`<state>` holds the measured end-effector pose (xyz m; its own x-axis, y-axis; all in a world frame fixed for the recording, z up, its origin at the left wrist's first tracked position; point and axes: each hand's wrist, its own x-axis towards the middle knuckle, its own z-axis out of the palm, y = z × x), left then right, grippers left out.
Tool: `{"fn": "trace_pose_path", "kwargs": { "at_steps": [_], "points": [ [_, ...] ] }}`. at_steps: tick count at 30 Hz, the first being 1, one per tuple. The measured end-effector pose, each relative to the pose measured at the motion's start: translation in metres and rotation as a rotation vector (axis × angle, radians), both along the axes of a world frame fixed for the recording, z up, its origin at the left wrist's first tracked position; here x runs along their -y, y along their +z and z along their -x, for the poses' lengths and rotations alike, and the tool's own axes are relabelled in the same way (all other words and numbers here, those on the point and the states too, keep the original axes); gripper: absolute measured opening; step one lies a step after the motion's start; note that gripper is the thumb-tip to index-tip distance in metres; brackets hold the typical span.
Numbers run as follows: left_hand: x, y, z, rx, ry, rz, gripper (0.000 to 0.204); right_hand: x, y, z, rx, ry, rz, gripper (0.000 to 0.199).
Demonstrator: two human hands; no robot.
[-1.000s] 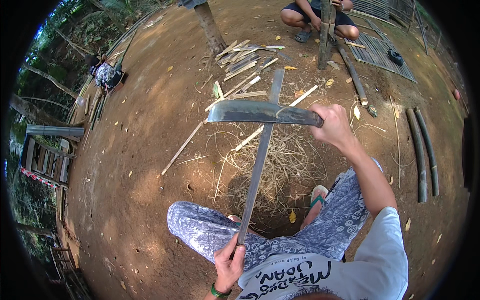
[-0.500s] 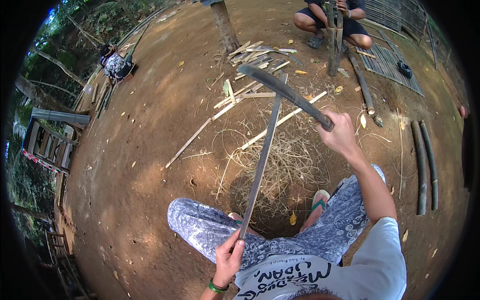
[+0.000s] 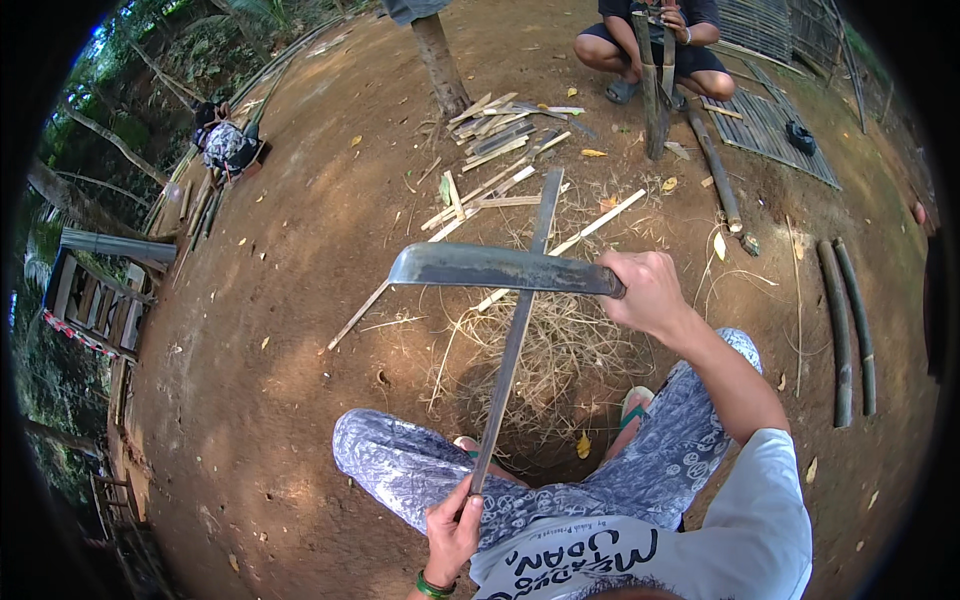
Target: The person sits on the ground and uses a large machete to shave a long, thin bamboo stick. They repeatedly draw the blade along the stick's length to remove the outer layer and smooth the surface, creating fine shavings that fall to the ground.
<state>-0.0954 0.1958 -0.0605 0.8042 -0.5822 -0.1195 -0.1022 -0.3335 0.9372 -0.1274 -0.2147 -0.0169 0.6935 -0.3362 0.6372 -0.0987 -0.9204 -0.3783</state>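
My right hand [image 3: 648, 290] is wrapped round the handle of a machete [image 3: 480, 266], its broad blade lying level and pointing left. The blade crosses over a long, dark bamboo strip [image 3: 512, 340] about midway along it; whether they touch I cannot tell. Between thumb and fingers, my left hand [image 3: 453, 532] grips the strip's lower end near my lap. From there the strip slants up and away to the right. Thin shavings [image 3: 560, 365] lie heaped on the ground beneath, in front of my sandalled feet.
Split bamboo pieces [image 3: 500, 135] are piled ahead by a tree trunk [image 3: 440, 65]. A co-worker [image 3: 655, 50] squats at the far right, holding an upright bamboo piece [image 3: 655, 105]. Bamboo poles [image 3: 842, 335] lie to my right. Another person [image 3: 228, 145] sits at the far left.
My right hand has lowered the machete toward me along the strip. Its blade has turned from slanting up and away to nearly level, with more of its flat showing.
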Motion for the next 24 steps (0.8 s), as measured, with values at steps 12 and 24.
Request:
{"fn": "trace_pose_path", "kwargs": {
  "at_steps": [12, 24],
  "points": [
    [-0.005, -0.009, -0.002, 0.042, -0.002, 0.042, 0.034, 0.004, -0.004, -0.004, -0.110, 0.053, 0.100, 0.012],
    [-0.018, -0.008, 0.002, 0.026, 0.003, 0.028, 0.032, 0.026, -0.003, -0.006, -0.053, -0.060, -0.115, 0.005]
  ]
}}
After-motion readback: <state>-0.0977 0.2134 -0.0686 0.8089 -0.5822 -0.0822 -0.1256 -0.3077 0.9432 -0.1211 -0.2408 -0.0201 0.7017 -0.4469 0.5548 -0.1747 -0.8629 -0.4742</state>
